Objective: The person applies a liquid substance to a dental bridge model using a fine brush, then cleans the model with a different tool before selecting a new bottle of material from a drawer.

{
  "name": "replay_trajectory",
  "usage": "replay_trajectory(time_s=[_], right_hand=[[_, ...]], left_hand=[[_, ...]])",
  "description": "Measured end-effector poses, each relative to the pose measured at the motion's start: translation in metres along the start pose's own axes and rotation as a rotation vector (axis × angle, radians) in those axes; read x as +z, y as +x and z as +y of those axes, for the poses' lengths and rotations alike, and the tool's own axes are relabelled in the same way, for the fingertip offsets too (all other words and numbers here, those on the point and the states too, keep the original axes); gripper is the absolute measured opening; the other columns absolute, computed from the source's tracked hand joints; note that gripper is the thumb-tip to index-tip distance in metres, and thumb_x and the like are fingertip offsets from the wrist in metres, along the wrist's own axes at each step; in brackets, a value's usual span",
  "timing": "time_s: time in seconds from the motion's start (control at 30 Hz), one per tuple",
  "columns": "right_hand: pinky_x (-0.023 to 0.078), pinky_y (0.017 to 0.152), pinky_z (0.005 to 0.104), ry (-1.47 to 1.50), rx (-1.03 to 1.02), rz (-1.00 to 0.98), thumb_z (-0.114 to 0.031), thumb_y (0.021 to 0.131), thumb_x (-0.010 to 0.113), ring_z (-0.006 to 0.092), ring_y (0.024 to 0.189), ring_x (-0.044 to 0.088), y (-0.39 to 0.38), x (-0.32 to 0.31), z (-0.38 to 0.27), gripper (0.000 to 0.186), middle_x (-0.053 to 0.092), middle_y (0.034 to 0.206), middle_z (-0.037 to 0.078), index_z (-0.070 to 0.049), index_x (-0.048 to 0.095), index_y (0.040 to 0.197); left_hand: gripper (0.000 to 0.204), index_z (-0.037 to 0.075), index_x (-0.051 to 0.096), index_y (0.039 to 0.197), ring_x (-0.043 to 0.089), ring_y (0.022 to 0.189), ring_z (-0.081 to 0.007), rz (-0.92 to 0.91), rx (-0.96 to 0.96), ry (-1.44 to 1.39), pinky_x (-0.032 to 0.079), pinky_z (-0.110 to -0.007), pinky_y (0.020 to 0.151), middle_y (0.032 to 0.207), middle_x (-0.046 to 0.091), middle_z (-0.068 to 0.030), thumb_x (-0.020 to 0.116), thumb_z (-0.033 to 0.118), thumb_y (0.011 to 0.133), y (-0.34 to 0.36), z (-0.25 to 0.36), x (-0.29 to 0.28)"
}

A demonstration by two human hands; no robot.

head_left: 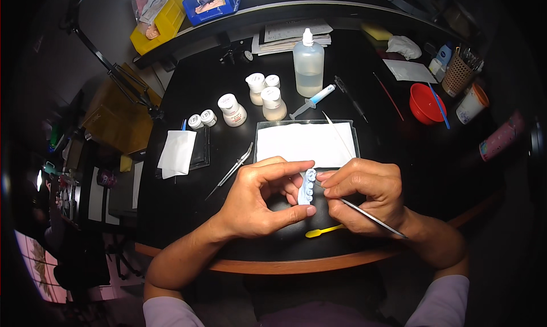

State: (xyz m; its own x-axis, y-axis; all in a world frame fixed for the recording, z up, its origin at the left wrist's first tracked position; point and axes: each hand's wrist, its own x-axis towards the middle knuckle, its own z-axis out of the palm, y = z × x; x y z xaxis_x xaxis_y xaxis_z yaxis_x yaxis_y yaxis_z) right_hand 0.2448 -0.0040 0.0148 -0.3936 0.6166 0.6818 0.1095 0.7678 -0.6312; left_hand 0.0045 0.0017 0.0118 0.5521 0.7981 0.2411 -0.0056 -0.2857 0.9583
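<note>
My left hand (250, 199) grips a pale blue dental model (306, 190) by its ends, between thumb and fingers, with the row of teeth turned to the right. In my right hand (367, 187) a slim metal dental instrument (373, 217) is held like a pen. Its tip is close to the teeth; whether it touches them I cannot tell. Beneath my hands a yellow plastic spatula (323, 232) lies on the black desk. Just beyond them is a tray lined with white paper (302, 142), with a thin pointed stick (340, 136) across its right side. Metal tweezers (233, 168) rest left of the tray.
Several white-capped jars (232, 110) stand behind the tray, near a clear bottle (309, 70) and a syringe (313, 102). A red bowl (426, 103) and a brush holder (457, 76) are at the right. White paper sheets (178, 151) lie at the left. Yellow (159, 31) and blue bins (213, 5) sit above.
</note>
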Motion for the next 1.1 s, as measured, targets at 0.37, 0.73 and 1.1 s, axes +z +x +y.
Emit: replay_trajectory(time_s=[0.37, 0.73, 1.1], right_hand=[[0.066, 0.086, 0.0379, 0.021, 0.015, 0.003, 0.01, 0.072, 0.073, 0.0219, 0.078, 0.076, 0.0003, -0.0016, -0.0019, 0.012, 0.073, 0.082, 0.013, 0.004, 0.071, 0.081], [0.066, 0.088, 0.0395, 0.019, -0.004, 0.008, 0.01, 0.071, 0.072, 0.0221, 0.078, 0.076, 0.0007, -0.001, -0.0017, 0.012, 0.072, 0.082, 0.013, 0.004, 0.07, 0.081], [0.066, 0.088, 0.0395, 0.046, -0.002, 0.005, 0.01, 0.072, 0.074, 0.0225, 0.079, 0.076, -0.0001, 0.0008, -0.0019, 0.014, 0.071, 0.084, 0.013, 0.003, 0.07, 0.083]], left_hand=[[0.063, -0.007, 0.063, 0.137, 0.064, 0.086, -0.0082, 0.001, 0.004, -0.018, 0.056, -0.022, 0.077, 0.102, 0.064, -0.0071, 0.088, -0.001, 0.08, 0.0009, 0.0013, 0.0002], [0.064, -0.008, 0.062, 0.137, 0.065, 0.086, -0.0081, 0.018, -0.02, -0.001, 0.057, -0.022, 0.078, 0.102, 0.066, -0.0087, 0.088, -0.002, 0.079, 0.0006, 0.0033, -0.0001], [0.064, -0.003, 0.065, 0.136, 0.064, 0.082, -0.0073, 0.017, 0.006, 0.011, 0.056, -0.021, 0.075, 0.101, 0.062, -0.0059, 0.09, 0.001, 0.077, 0.0004, 0.0006, -0.0009]])
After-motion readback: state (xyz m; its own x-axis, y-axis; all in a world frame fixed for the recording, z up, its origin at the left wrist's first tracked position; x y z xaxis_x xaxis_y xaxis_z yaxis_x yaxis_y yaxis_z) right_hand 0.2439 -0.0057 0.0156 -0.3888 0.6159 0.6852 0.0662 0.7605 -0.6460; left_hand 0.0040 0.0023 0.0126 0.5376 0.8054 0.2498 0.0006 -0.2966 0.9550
